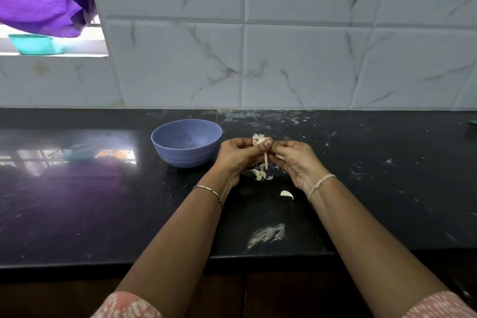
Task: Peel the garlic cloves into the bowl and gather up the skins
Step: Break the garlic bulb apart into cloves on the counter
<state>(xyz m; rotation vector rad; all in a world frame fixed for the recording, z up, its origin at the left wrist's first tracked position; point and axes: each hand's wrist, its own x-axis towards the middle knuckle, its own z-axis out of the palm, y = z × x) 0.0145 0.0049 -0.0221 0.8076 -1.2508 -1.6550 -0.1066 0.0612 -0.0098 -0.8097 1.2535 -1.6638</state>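
Though streaked with white dust, black counter (103, 214) under both sets of fingers. Just left of the left fingers, touching none of them, blue bowl (186, 142), upright. Left hand (237, 157) curled round the garlic (260, 140), pinching it at the fingertips. Right hand (296, 160) meeting it, thumb and forefinger nipped on the same garlic. Hanging down between the two sets of fingers, pale strip (265, 160). Directly below the fingers, on the counter, loose skins (259, 174). Nearer still, by the right wrist, one clove (287, 194), lying apart.
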